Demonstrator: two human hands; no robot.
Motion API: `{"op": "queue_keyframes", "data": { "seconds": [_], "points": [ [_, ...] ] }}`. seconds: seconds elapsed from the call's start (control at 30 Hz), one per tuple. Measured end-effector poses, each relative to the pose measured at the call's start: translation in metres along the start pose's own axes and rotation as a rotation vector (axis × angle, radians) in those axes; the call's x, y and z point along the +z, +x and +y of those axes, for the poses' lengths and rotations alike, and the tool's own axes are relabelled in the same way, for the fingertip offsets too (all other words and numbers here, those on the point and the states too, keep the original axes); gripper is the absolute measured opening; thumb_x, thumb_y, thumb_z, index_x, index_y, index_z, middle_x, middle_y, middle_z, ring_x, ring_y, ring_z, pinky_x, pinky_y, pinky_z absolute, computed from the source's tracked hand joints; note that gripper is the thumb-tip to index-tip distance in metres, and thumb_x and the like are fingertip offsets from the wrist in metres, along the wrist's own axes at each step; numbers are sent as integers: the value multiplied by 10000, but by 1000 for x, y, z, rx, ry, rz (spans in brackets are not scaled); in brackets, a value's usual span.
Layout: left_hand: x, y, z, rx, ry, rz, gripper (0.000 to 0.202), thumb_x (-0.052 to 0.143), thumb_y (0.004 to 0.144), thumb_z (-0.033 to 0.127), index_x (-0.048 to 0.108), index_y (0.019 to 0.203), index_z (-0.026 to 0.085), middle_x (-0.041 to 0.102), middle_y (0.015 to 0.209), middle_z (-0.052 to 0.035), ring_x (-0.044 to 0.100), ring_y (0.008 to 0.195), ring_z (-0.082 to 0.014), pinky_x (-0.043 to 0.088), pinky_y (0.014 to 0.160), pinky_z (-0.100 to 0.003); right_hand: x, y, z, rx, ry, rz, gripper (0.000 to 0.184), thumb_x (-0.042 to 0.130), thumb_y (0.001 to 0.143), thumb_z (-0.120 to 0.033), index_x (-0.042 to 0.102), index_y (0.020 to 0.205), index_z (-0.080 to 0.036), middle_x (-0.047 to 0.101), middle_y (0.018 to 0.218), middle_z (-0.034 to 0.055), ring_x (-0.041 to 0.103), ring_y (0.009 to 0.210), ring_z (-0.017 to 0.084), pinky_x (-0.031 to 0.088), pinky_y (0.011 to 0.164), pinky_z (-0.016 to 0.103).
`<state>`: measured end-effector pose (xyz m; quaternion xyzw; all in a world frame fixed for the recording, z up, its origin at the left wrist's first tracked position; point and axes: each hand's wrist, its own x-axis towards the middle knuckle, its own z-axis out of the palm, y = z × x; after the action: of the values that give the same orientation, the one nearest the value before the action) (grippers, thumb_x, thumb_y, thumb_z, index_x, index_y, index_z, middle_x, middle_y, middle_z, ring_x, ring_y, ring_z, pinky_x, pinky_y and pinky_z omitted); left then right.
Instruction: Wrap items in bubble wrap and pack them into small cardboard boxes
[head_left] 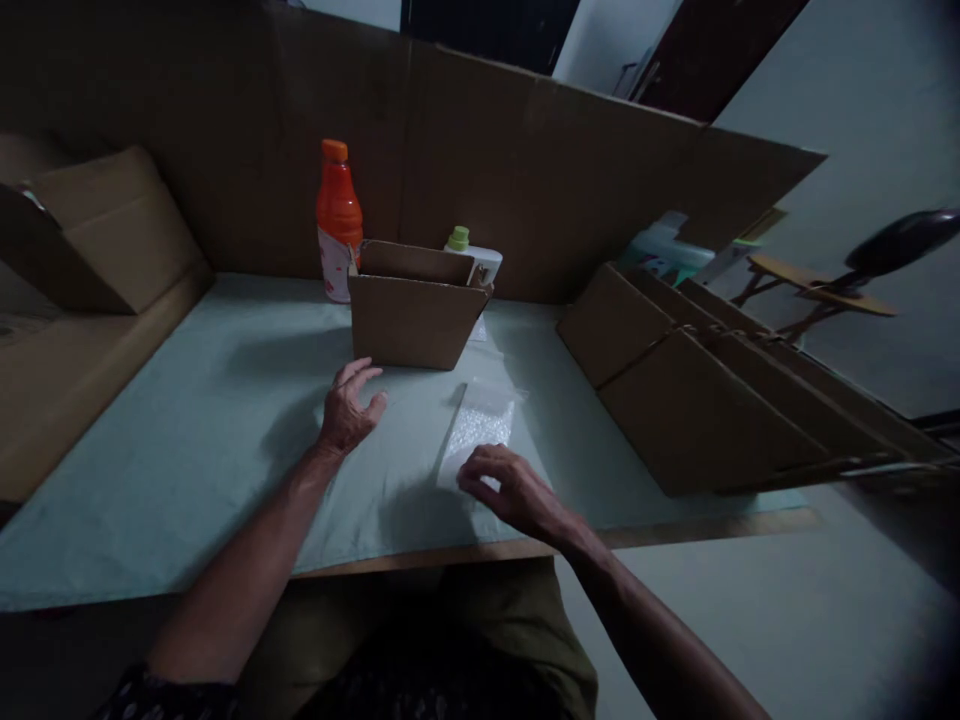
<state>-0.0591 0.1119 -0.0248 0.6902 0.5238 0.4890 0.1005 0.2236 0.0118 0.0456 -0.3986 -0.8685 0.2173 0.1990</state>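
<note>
A small clear plastic bag (482, 425) with white bubbly padding lies flat on the pale green table cover (225, 430). My right hand (510, 485) rests on the bag's near end, fingers curled down onto it. My left hand (350, 405) hovers open just left of the bag, fingers spread, close to the front of a small open cardboard box (415, 315). Behind the box stand an orange bottle (338, 220) and a white bottle with a green cap (474, 255).
A tall cardboard wall (487, 150) closes the back of the table. Flattened cardboard boxes (705, 390) lean stacked at the right. Another cardboard box (97, 230) sits at the far left. The table's front edge (450, 555) runs just below my hands.
</note>
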Motion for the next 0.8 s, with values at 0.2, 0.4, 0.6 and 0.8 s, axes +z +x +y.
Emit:
{"op": "queue_keyframes", "data": {
  "seconds": [0.2,0.4,0.6,0.8],
  "points": [
    [11,-9,9,87,-42,-135,273,587,807,304,713,1013,176,741,1073,-94,680,1027,-247,531,992,-422,-23,15,23,64,-9,105,351,626,940,-511,706,1110,-215,707,1178,115,650,1102,264,490,963,410],
    [23,-14,16,125,-56,-212,215,626,760,251,730,934,181,759,961,-86,689,932,-248,555,912,-422,-21,39,96,358,-338,110,489,703,800,-225,666,1283,-157,643,1362,187,610,1223,381,462,1007,548],
    [18,-10,10,76,-44,-161,211,624,798,279,727,959,189,762,960,-72,701,938,-230,557,915,-392,10,78,96,284,-224,191,301,486,960,-220,758,1081,-175,777,1096,109,721,1029,261,529,933,387],
    [11,-5,11,65,-28,-16,277,528,914,330,693,1048,153,744,1011,-113,711,952,-232,579,873,-379,24,146,93,235,-208,331,213,581,918,-234,762,1030,-247,797,928,36,738,835,218,543,743,289]
  ]
}}
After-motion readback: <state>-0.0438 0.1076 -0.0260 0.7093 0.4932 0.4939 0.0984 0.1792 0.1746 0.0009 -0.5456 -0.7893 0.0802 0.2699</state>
